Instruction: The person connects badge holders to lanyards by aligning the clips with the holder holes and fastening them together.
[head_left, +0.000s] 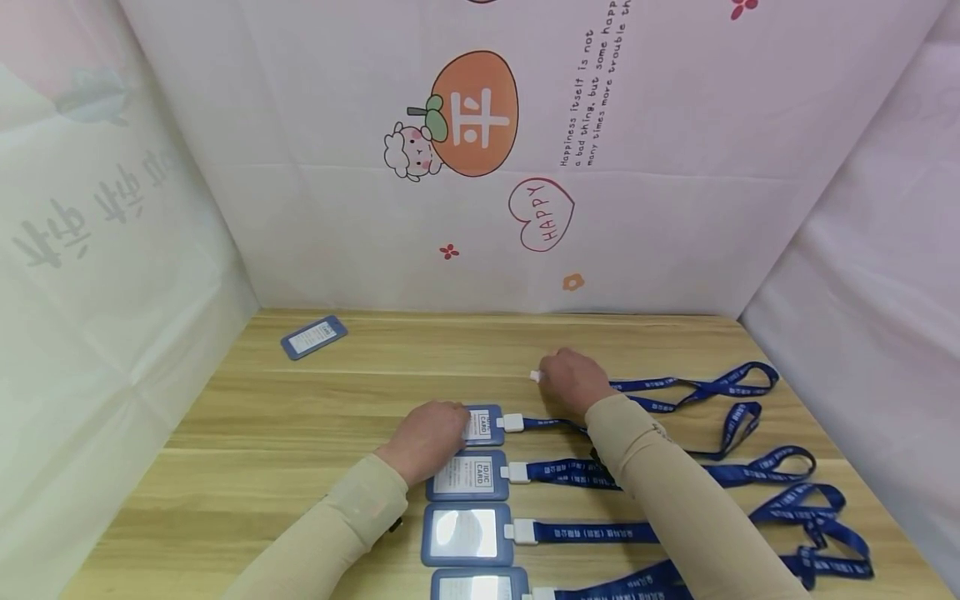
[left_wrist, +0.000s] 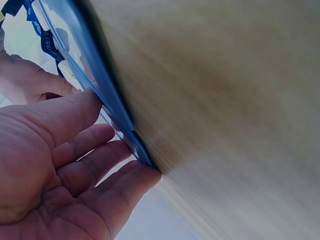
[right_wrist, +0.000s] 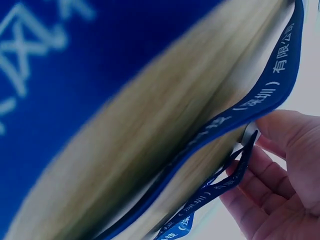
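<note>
My left hand [head_left: 427,442] holds the edges of a blue badge holder [head_left: 486,425], the farthest one in a column at the front middle. In the left wrist view, the thumb and fingertips of that hand [left_wrist: 75,165] meet the rims of the holders [left_wrist: 107,90]. My right hand [head_left: 573,379] pinches the white clip [head_left: 535,376] of a dark blue lanyard [head_left: 675,386], and the clip's tip sticks out past the fingers. Seen from the right wrist, the printed strap [right_wrist: 260,100] passes close to the hand [right_wrist: 280,180].
Below lie more badge holders [head_left: 468,475] [head_left: 465,535], their white clips joined to blue lanyards [head_left: 592,532] stretching right. One holder without a lanyard [head_left: 315,337] lies at the back left of the wooden table [head_left: 247,450]. White printed cloth [head_left: 337,233] surrounds the table's back and sides.
</note>
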